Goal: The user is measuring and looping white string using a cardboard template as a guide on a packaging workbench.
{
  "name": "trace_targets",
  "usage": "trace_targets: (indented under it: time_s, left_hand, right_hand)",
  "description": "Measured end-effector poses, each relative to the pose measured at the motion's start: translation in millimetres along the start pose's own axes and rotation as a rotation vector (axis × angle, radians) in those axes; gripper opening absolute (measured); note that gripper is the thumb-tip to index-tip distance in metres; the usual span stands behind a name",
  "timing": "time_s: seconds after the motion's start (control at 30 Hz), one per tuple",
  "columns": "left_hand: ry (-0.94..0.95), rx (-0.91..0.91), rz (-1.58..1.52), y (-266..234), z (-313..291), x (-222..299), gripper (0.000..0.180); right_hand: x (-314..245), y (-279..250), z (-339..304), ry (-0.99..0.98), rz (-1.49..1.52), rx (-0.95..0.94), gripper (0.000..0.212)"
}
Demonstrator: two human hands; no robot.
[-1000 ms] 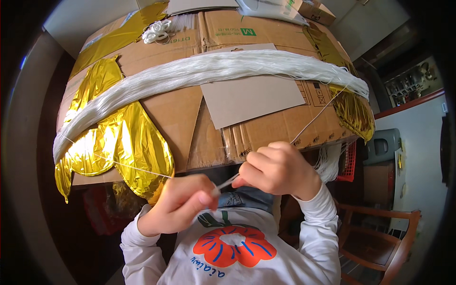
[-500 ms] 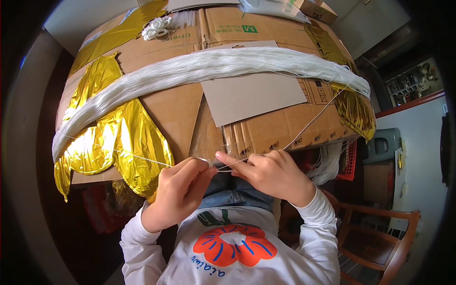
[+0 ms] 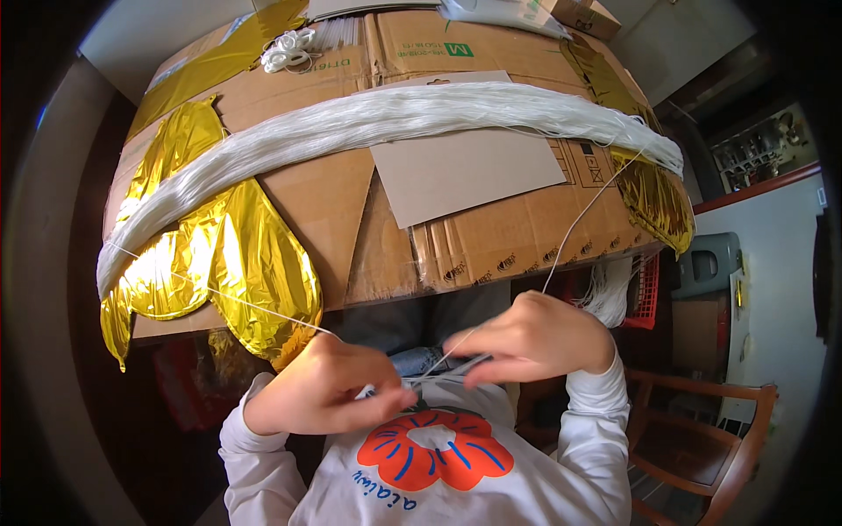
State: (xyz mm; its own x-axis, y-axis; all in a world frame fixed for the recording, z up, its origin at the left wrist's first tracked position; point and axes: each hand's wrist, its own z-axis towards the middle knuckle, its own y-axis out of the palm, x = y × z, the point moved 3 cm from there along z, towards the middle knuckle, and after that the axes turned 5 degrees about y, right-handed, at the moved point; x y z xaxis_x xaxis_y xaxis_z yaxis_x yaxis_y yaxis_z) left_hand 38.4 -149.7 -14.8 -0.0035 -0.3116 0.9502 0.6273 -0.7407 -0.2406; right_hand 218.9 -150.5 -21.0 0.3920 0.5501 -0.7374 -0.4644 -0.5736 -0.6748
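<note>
A long bundle of white thread arches across the cardboard surface in front of me. From its left end a thin white string runs taut to my left hand, closed around it with the fingers curled. My right hand is closed on another length of string, which comes down from the bundle's right end. Between the hands, held over my lap, strands of string cross and stretch. Motion blurs the fingertips, and the exact crossing is hard to make out.
Crumpled gold foil lies under the bundle's left end, with more gold foil at its right. A grey card lies beneath its middle. A small white cord coil sits far left; a wooden chair stands at right.
Both hands have dropped from the table's edge toward my lap and moved apart. The strings between them now stretch over a wider gap. The thread bundle has shifted slightly away at its middle.
</note>
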Motion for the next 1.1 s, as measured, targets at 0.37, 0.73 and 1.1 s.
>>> trace_targets:
  time_s: [0.37,0.73,1.1]
  left_hand:
    - [-0.06,-0.114,-0.35,2,-4,-5,0.02]
    - [-0.361,0.514,-0.88,-14,3,-27,0.022]
    - [-0.396,0.365,-0.763,-11,6,-15,0.029]
  right_hand:
    - [-15,11,-9,-0.526,1.588,-0.573,0.067]
    - [-18,14,3,-0.138,1.24,-0.194,0.029]
    - [-13,4,5,-0.11,0.829,-0.145,0.03]
